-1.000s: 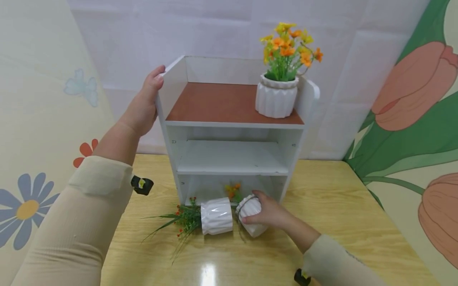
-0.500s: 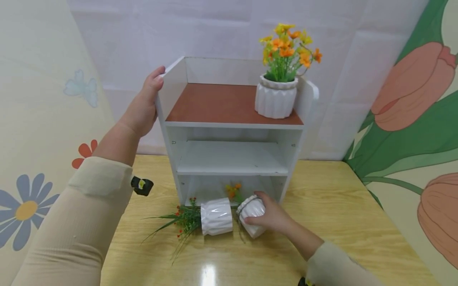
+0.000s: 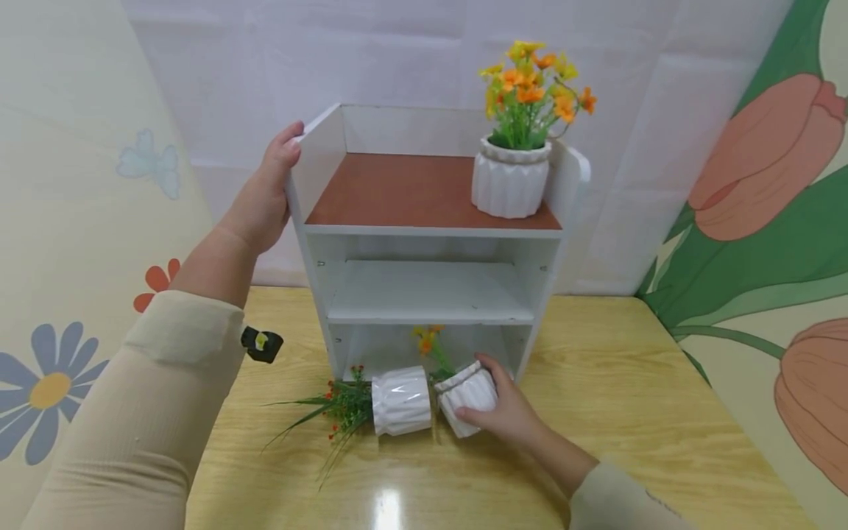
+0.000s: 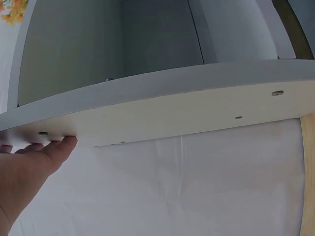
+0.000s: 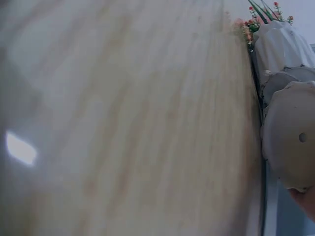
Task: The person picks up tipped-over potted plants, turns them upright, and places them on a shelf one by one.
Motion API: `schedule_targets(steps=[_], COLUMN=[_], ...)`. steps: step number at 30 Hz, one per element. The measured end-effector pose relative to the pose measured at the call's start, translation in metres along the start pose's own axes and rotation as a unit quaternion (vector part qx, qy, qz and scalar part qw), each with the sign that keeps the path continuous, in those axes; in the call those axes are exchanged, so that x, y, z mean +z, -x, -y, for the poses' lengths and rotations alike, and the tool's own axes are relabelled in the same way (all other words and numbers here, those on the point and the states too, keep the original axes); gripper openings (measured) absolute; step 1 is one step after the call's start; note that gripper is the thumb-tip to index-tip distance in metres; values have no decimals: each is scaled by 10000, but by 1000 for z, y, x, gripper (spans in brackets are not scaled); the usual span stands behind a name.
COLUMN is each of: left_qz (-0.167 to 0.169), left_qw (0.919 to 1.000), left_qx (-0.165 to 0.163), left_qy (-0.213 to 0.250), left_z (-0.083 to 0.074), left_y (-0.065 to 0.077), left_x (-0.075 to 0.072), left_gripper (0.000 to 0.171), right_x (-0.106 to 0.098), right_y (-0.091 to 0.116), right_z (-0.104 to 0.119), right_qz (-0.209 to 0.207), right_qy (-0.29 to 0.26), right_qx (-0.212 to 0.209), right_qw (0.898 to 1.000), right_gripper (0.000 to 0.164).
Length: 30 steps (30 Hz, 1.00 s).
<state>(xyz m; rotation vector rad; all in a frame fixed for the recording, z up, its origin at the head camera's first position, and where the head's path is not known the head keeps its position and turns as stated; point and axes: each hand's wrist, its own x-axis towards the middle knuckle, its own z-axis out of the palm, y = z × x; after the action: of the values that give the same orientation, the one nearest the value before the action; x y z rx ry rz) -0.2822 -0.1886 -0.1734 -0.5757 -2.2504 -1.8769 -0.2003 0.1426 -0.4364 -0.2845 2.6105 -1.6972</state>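
Observation:
At the front of the lower compartment my right hand (image 3: 506, 408) grips a white fluted flower pot (image 3: 469, 397) by its side, thumb in front and fingers behind. The pot tilts to the left, with orange flowers (image 3: 426, 340) reaching into the compartment. The right wrist view shows its pale underside (image 5: 290, 132) with a small hole. My left hand (image 3: 265, 191) holds the upper left side panel of the white shelf unit (image 3: 430, 234); in the left wrist view its fingers (image 4: 63, 147) lie against the panel's outer face. Beside the gripped pot, another white pot (image 3: 400, 401) lies on its side.
Grass with red berries (image 3: 347, 405) spills left from the lying pot onto the wooden table (image 3: 636, 412). An upright white pot (image 3: 510, 180) of yellow and orange flowers stands at the right of the brown top shelf (image 3: 397, 188). A white cloth backdrop (image 3: 397, 51) hangs behind.
My right hand has turned the gripped pot somewhat more upright, and its orange flowers have risen slightly within the lower compartment. The left hand and the lying pot stay where they were.

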Motion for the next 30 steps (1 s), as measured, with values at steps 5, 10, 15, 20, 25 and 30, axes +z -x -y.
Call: schedule_targets(steps=[5,10,15,20,25,30], left_qz=[3,9,-9,-30,-38,-3], left_qw=[10000,10000,9999,10000,10000,10000], left_qx=[-25,-9,-22,-31,-49,-26], left_qy=[-7,-88,-117,-23,33,-6], left_z=[-1,-1,0,-1,-1,-2], left_y=[0,0,1,0,0,1], left_x=[0,0,0,0,0,1], left_gripper=[59,60,60,60,60,62], right_x=[-3,-10,-20,-27,-23,-14], right_y=[3,7,9,11,12,11], right_z=[-10,-18,-26,-28,-30,-31], right_qz=[86,323,538,639,614,512], right_qy=[-204,-323,-150,-21,-25,-164], right_qx=[-190,-406,-692,-622,-502,-485], right_qw=[9996,9981,9960,9960,9968,9974], right_gripper=[96,96,100,112,119,122])
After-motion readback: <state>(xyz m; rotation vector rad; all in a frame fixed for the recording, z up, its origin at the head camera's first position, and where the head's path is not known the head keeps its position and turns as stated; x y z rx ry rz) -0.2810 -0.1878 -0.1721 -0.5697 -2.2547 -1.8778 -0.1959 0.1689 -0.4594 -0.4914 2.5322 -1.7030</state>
